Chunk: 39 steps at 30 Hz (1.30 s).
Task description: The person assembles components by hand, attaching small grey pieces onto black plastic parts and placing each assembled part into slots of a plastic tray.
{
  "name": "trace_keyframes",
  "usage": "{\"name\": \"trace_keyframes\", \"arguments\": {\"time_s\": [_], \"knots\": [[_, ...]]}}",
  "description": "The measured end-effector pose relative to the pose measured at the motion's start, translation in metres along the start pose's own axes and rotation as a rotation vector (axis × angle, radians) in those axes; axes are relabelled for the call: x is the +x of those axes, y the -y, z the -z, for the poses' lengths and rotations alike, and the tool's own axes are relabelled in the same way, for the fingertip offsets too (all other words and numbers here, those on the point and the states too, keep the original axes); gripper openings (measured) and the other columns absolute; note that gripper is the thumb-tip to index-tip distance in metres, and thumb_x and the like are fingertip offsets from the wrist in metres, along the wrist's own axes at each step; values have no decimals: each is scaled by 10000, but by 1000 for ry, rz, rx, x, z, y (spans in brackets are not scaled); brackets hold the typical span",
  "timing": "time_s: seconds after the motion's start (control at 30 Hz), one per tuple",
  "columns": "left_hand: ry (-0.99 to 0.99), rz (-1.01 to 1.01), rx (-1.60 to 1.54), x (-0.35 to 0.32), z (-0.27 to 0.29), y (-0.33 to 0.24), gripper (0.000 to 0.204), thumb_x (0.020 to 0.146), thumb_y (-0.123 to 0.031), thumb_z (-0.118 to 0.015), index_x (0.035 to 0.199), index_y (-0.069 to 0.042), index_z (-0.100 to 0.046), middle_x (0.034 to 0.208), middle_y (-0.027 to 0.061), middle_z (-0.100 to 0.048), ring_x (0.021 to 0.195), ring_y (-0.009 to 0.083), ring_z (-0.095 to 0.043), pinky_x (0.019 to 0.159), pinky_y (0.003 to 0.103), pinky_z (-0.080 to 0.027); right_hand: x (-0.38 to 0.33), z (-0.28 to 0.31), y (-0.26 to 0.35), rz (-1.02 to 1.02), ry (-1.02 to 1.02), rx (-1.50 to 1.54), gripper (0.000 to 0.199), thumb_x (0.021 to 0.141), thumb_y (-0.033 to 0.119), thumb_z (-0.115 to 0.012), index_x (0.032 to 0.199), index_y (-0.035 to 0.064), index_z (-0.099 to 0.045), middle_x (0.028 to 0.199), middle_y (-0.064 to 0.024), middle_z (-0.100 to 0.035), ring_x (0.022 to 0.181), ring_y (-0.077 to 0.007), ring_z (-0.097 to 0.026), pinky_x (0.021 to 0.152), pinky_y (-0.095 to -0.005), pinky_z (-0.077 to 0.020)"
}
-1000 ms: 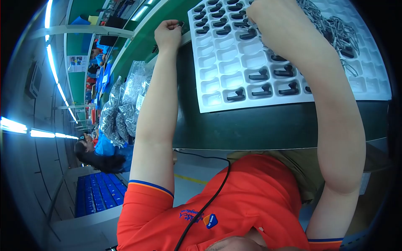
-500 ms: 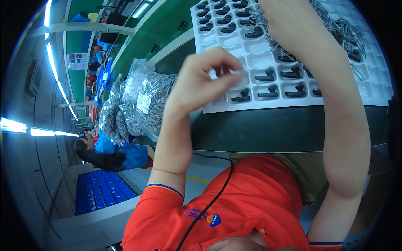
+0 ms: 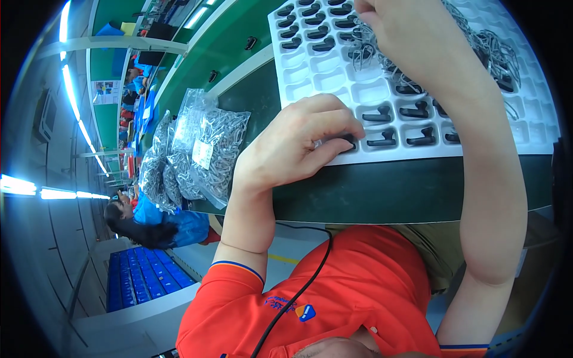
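Observation:
A white moulded tray (image 3: 373, 156) with rows of compartments lies on the dark green table. Black earpieces (image 3: 377, 113) sit singly in many of its compartments. At the tray's near left corner, my left hand (image 3: 301, 140) has thumb and fingers closed on a black earpiece (image 3: 348, 142), mostly covered by the fingers. Over the far part of the tray is my right hand (image 3: 394, 27), its visible fingers bent inward; the picture's top edge cuts it off, and whatever it holds is hidden. Tangled grey wire pieces (image 3: 492, 53) lie on the tray beside and beneath my right forearm.
Clear plastic bags of grey wire pieces (image 3: 218, 149) stand left of the tray near the table edge. Two small black parts (image 3: 250, 43) lie on the green surface beyond. A black cable (image 3: 304, 280) runs over my red shirt. A person in blue (image 3: 161, 221) is farther left.
My left hand has moved down into the near left corner compartment. My right hand has shifted slightly left, and grey wire now shows in the compartment below its fingers.

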State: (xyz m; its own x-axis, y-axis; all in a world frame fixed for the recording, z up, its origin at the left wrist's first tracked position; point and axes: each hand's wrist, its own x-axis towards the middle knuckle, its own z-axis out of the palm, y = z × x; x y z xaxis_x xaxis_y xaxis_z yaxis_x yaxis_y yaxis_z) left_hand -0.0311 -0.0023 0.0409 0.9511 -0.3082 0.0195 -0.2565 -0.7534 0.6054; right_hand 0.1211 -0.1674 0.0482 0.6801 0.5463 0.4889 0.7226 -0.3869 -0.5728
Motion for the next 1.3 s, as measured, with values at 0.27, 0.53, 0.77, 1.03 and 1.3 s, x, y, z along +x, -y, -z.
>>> {"name": "trace_keyframes", "arguments": {"time_s": [0.27, 0.53, 0.77, 1.03, 1.3], "knots": [[4, -5, 8, -5, 7, -1, 235, 795, 35, -682, 1004, -61, -732, 944, 117, -630, 888, 308, -637, 754, 388, -534, 2, -14, -14, 137, -40, 138, 106, 874, 35, -636, 931, -19, -707, 839, -209, -675, 835, -380, -686, 755, -435, -531], [15, -105, 133, -5, 3, -4, 288, 743, 72, -656, 977, -76, -736, 954, 94, -595, 901, 307, -617, 786, 388, -514, 3, -14, -19, 153, -31, 68, 101, 876, 41, -641, 921, -28, -700, 879, -198, -704, 825, -358, -689, 734, -414, -530], [44, -142, 102, -10, 7, -2, 200, 777, 26, -661, 946, -71, -709, 948, 90, -621, 952, 308, -596, 861, 402, -496, 4, -11, -10, 62, 8, 219, 92, 885, 31, -656, 943, -21, -705, 897, -179, -701, 834, -337, -687, 735, -391, -530], [59, -182, 85, -14, 14, -8, 177, 789, -16, -693, 964, -47, -697, 971, 80, -640, 967, 307, -586, 878, 405, -489, 7, -15, -11, 145, -161, 219, 127, 893, 5, -641, 1003, -23, -699, 940, -175, -705, 853, -335, -689, 754, -388, -535], [21, -151, 157, -18, 6, -3, 198, 774, -35, -713, 970, -50, -698, 965, 82, -650, 966, 313, -586, 879, 417, -488, 2, -14, -6, 101, -74, 250, 120, 868, -5, -663, 982, -18, -700, 921, -168, -697, 860, -326, -683, 761, -391, -530]]}}
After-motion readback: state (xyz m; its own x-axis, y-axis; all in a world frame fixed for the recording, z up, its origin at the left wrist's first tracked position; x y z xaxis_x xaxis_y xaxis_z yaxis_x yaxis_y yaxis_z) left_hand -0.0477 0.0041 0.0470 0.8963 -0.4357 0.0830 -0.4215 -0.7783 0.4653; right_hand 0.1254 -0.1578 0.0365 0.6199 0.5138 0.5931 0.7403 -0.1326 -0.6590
